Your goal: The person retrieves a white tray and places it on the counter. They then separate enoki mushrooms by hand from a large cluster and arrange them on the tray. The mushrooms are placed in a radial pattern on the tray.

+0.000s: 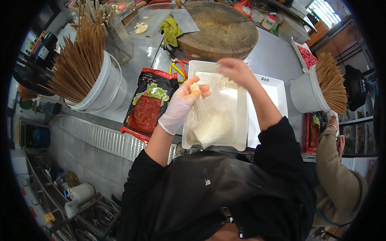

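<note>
My left hand (184, 102), in a clear disposable glove, grips a small bunch of enoki mushrooms (195, 87) over the left side of a white plastic tray (245, 126). My right hand (233, 68), blurred and ungloved, is over the tray's far right part; whether its fingers hold anything cannot be told. A large enoki cluster (212, 128) lies in the near part of the tray. More loose enoki (226, 83) lies below my right hand. Against the tray's right side is a second white tray (280, 90), partly hidden by my right forearm.
A black-and-red food packet (147, 105), red-and-yellow-handled pliers (181, 70) and a bucket of bamboo skewers (105, 87) are at left. Beyond stand a round wooden chopping block (223, 30), a cleaver (185, 21) and a green cloth (171, 31). Another skewer bucket (307, 90) and a co-worker's arm (330, 156) are at right.
</note>
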Motion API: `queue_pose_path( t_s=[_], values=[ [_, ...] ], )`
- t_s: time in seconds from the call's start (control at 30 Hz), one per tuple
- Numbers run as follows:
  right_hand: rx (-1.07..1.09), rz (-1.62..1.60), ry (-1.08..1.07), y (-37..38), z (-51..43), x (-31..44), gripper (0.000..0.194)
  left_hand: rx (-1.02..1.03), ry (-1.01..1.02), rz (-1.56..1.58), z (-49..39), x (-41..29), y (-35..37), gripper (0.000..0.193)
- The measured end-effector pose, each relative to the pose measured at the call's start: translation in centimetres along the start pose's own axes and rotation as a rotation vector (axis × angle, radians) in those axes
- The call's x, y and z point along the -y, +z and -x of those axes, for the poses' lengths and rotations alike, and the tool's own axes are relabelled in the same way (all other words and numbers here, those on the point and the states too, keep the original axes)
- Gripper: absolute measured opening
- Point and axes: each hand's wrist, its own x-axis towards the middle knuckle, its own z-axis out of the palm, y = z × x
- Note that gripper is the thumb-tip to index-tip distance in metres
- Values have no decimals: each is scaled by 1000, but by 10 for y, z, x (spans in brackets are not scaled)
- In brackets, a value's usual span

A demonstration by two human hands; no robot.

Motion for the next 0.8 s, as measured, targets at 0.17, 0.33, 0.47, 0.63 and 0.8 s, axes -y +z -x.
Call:
queue_pose_path(
  t_s=[0.17, 0.33, 0.47, 0.63, 0.8],
  values=[
    [166, -76, -292, 31, 50, 57, 31, 136, 157, -204, -5, 9, 7, 71],
    [86, -28, -332, 27, 58, 63, 24, 186, 138, -196, -2, 3, 13, 66],
    [-2, -20, -438, 27, 62, 64, 20, 49, 248, -424, -1, 2, 18, 43],
    [-107, 100, -541, 29, 70, 73, 19, -92, 414, -654, 4, 3, 22, 27],
    [-95, -27, -396, 32, 75, 78, 16, -59, 307, -490, 10, -1, 24, 25]
  ],
)
